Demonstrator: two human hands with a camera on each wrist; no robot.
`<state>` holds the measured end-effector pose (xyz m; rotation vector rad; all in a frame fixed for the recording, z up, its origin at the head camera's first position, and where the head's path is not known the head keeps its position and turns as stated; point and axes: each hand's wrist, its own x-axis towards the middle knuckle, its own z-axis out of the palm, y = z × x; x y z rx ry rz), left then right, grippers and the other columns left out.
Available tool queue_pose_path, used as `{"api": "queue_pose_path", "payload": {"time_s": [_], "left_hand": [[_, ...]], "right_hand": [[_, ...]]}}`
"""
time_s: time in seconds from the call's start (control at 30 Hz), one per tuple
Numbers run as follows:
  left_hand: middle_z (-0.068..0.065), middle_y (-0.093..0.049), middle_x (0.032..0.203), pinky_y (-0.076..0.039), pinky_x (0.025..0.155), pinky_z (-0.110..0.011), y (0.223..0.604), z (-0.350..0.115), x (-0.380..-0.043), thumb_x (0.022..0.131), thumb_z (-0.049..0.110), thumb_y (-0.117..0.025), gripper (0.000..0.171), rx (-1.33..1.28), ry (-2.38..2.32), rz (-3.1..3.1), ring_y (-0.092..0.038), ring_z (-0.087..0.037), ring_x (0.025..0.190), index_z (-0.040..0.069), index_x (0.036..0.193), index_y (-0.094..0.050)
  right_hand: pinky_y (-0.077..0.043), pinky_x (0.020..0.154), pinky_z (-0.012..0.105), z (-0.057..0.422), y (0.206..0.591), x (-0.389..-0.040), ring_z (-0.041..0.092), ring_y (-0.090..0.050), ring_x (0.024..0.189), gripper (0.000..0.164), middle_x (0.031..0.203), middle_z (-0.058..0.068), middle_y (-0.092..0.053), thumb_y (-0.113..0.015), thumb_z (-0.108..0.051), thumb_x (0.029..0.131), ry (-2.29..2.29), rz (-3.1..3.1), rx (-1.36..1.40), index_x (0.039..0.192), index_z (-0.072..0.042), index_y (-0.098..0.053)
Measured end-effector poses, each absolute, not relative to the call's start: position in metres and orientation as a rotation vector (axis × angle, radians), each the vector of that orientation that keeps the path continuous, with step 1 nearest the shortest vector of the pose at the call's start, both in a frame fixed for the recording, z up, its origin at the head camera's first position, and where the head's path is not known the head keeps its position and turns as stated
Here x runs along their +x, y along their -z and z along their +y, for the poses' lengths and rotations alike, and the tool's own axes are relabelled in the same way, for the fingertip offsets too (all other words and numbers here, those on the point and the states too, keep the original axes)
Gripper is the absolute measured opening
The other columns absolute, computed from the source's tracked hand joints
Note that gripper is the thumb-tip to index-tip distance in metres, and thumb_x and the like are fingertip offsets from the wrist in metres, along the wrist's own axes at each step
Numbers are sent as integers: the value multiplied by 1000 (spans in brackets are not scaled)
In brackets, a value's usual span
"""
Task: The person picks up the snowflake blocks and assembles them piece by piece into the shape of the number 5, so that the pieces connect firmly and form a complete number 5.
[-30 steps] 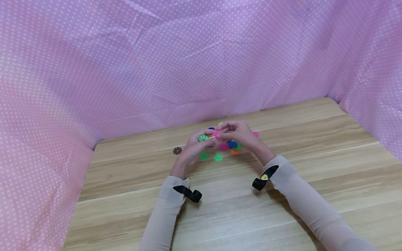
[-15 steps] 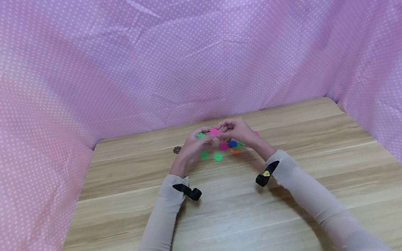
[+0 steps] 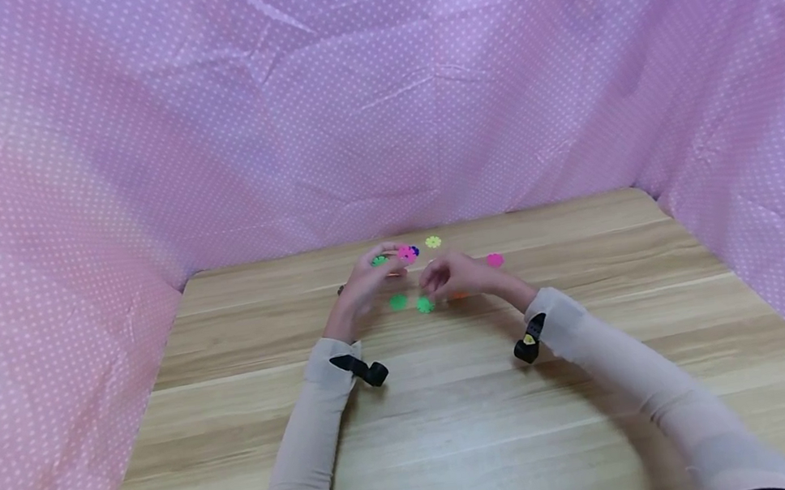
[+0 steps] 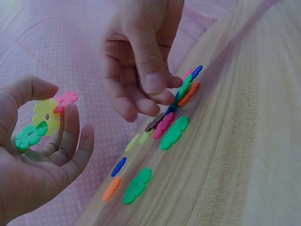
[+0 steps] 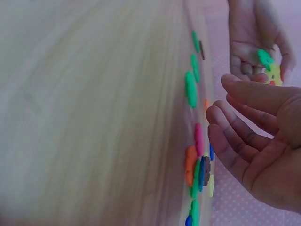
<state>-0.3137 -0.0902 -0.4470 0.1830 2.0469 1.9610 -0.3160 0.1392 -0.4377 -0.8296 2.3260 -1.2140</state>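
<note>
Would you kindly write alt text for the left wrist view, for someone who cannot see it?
A left hand holds joined green, yellow and pink flower-shaped discs; an empty right hand is near it. More colourful discs lie on a wooden table, with pink polka-dot cloth behind.

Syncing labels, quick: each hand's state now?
Left hand: holding joined green, yellow and pink flower-shaped plastic pieces.
Right hand: open, holding nothing visible.

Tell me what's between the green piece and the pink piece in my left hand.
A yellow flower-shaped piece sits between the green piece and the pink piece in your left hand, meeting both; the left wrist view shows it.
</note>
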Motion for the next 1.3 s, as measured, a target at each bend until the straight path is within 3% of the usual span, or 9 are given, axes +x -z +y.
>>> {"api": "queue_pose_path", "payload": {"time_s": [0.23, 0.43, 0.63, 0.97, 1.3], "left_hand": [[-4, -63, 123, -46, 110, -46, 448, -92, -313, 94, 26, -73, 31, 142, -1983, 2005, -64, -22, 110, 20, 123, -66], [-2, -60, 128, -48, 108, -44, 450, -91, -312, 94, 25, -72, 29, 153, -1987, 2016, -63, -22, 109, 19, 121, -67], [-1, -60, 128, -50, 108, -45, 451, -91, -312, 95, 24, -72, 28, 170, -1989, 2026, -63, -22, 107, 17, 122, -67], [-7, -65, 122, -45, 112, -49, 449, -90, -311, 94, 32, -74, 32, 127, -1957, 2031, -64, -28, 114, 22, 124, -68], [-3, -66, 123, -40, 113, -51, 450, -90, -312, 93, 27, -73, 30, 133, -1962, 2044, -64, -23, 108, 21, 121, -68]], "right_hand": [[-55, 75, 18, 137, 445, -321, 16, -65, 87, 26, 95, 17, -72, -80, 2, 83, 1110, 2338, -909, 108, 6, -72], [-53, 75, 19, 134, 445, -321, 20, -64, 88, 28, 96, 16, -71, -82, 0, 82, 1058, 2338, -943, 108, 5, -73], [-52, 76, 22, 132, 447, -321, 15, -60, 86, 30, 95, 14, -71, -83, -2, 82, 1004, 2335, -942, 110, 2, -74], [-47, 69, 18, 129, 450, -320, 13, -55, 78, 28, 88, 16, -67, -84, -2, 81, 1003, 2357, -991, 107, 5, -74], [-46, 68, 18, 130, 450, -320, 13, -54, 78, 23, 86, 13, -65, -83, 0, 81, 1000, 2357, -984, 102, 4, -73]]}}
